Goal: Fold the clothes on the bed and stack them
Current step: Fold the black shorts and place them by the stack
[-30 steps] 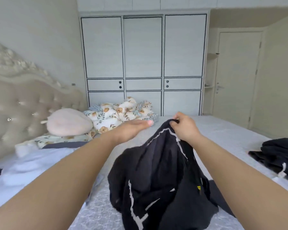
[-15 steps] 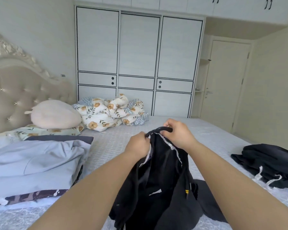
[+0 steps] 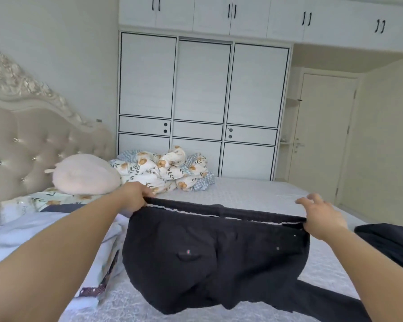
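A pair of black trousers (image 3: 214, 256) hangs stretched out above the bed (image 3: 254, 194), waistband uppermost, a back pocket showing. My left hand (image 3: 135, 196) grips the left end of the waistband. My right hand (image 3: 321, 217) pinches the right end, its other fingers spread. The trouser legs trail down onto the bed at the lower right. A stack of light blue and patterned clothes (image 3: 44, 233) lies on the left of the bed. A dark garment (image 3: 386, 240) lies bunched at the right edge.
A pink cushion (image 3: 86, 175) and a crumpled floral duvet (image 3: 165, 168) lie near the tufted headboard (image 3: 28, 140). A white wardrobe (image 3: 203, 108) stands behind the bed, with a door (image 3: 323, 135) to its right.
My hands have moved apart, pulling the bunched trousers out into a flat spread along the waistband. The view has tilted upward.
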